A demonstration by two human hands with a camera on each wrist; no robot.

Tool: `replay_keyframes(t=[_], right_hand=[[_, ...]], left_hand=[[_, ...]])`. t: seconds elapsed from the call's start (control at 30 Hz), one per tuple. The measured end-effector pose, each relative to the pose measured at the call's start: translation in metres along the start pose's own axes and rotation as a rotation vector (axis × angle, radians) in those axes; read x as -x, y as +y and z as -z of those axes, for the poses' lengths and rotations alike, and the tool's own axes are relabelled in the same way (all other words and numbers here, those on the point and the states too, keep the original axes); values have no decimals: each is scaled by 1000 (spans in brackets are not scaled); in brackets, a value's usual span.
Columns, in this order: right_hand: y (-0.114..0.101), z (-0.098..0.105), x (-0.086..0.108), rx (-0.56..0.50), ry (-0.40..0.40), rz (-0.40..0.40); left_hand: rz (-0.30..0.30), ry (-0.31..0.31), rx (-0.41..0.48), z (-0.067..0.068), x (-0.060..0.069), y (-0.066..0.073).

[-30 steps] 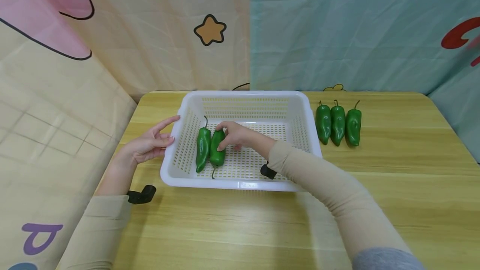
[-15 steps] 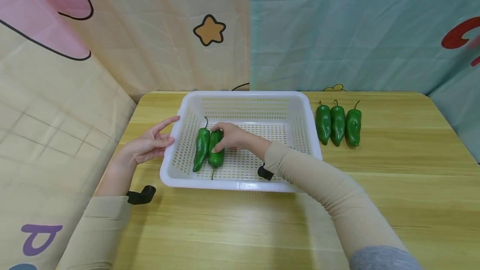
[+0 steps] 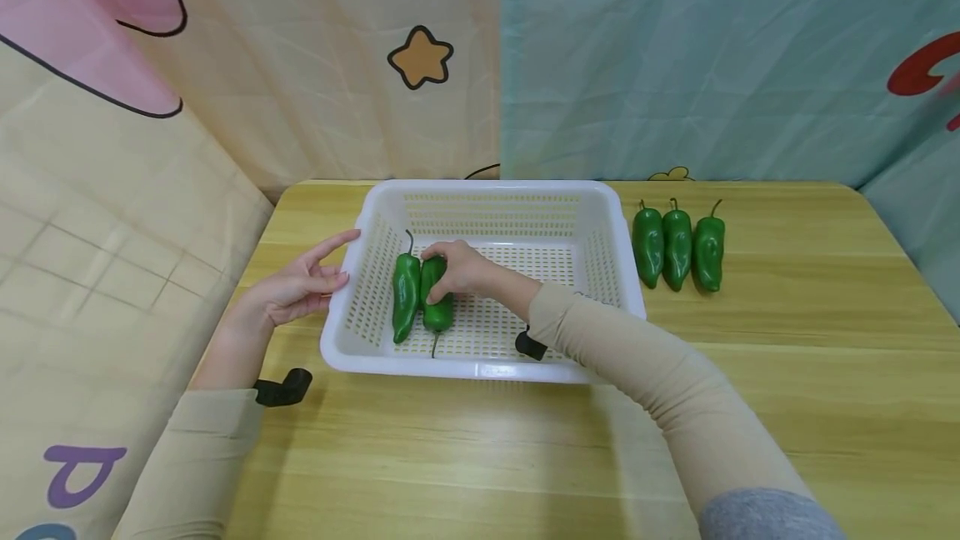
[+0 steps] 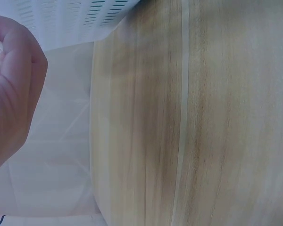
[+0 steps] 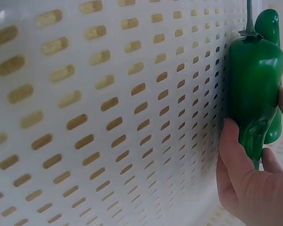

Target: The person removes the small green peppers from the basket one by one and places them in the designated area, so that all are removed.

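Observation:
A white slotted basket [image 3: 487,370] holds two green peppers side by side near its left wall. My right hand [image 3: 467,270] grips the right one [image 3: 437,317], whose stem points toward the front rim; the left pepper [image 3: 406,298] has its stem toward the back. In the right wrist view, the thumb and fingers of that hand [image 5: 257,188] are round the gripped pepper [image 5: 255,80], with the other pepper [image 5: 269,28] behind it. My left hand [image 3: 300,283] touches the basket's left rim, fingers spread; the left wrist view shows part of this hand [image 4: 14,84] beside the basket [image 4: 80,21].
Three more green peppers [image 3: 677,250] lie in a row on the wooden table [image 3: 795,315], right of the basket, with stems toward the back. Printed curtains [image 3: 675,57] stand behind the table and along its left side. A black wrist mount [image 3: 283,388] sticks out beside the left wrist.
The two peppers in the basket have shifted slightly, first left, then back right. My right hand has moved a little left and keeps its grip. The left hand stays at the rim.

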State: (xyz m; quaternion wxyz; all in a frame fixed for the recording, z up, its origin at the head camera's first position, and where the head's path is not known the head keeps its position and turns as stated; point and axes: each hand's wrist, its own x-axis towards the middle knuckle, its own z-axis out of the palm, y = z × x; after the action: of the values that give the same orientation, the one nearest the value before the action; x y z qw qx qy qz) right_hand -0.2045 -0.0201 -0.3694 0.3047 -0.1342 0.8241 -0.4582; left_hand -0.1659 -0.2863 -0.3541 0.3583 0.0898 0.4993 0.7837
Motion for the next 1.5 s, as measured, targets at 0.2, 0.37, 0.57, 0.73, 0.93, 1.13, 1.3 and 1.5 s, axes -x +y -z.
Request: replay_keyframes(t=[0.2, 0.37, 0.57, 0.73, 0.93, 1.13, 1.3, 1.5], right_hand=[[0, 2, 0, -113, -10, -33], [-1, 3, 2, -166, -15, -54], [0, 4, 2, -174, -27, -69], [2, 5, 1, -182, -20, -83], [2, 7, 2, -179, -22, -84], [-1, 10, 5, -211, -26, -75], [-4, 12, 7, -245, -32, -68], [-8, 17, 11, -273, -32, -66]], left_hand=[[-1, -5, 2, -1, -1, 1], [1, 1, -1, -1, -2, 2], [4, 4, -2, -1, -2, 1], [5, 3, -3, -1, -2, 1], [8, 2, -1, -1, -1, 1], [4, -12, -1, 0, -1, 1], [-2, -27, 11, 1, -1, 0], [2, -28, 16, 1, -1, 1]])
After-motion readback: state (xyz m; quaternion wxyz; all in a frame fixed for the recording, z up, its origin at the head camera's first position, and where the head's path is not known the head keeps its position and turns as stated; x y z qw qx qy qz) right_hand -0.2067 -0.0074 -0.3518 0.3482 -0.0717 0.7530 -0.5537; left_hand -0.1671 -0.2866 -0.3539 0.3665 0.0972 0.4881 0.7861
